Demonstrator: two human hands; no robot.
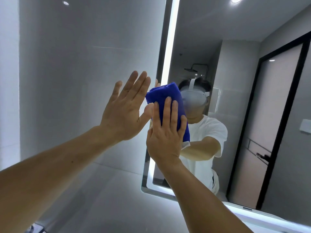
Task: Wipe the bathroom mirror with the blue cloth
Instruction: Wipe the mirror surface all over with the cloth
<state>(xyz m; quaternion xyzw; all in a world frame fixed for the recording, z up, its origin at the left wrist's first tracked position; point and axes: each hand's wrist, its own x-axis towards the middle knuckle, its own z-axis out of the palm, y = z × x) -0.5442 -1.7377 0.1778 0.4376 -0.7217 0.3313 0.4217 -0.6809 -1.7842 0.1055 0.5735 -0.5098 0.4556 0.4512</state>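
The bathroom mirror (pixel 244 47) fills the right of the view, with a lit strip along its left and bottom edges. A folded blue cloth (pixel 165 95) lies flat against the glass near the mirror's left edge. My right hand (pixel 165 132) presses on the cloth with flat, spread fingers, covering its lower half. My left hand (pixel 125 110) is raised just left of the cloth, fingers spread and holding nothing, in front of the wall beside the mirror's edge. Its thumb nearly touches the cloth's left side.
A glossy grey tiled wall (pixel 75 64) lies to the left of the mirror. The glass reflects a person in a white shirt, a dark-framed door (pixel 272 115) and a shower head (pixel 191 69). A small metal fitting (pixel 36 228) shows at bottom left.
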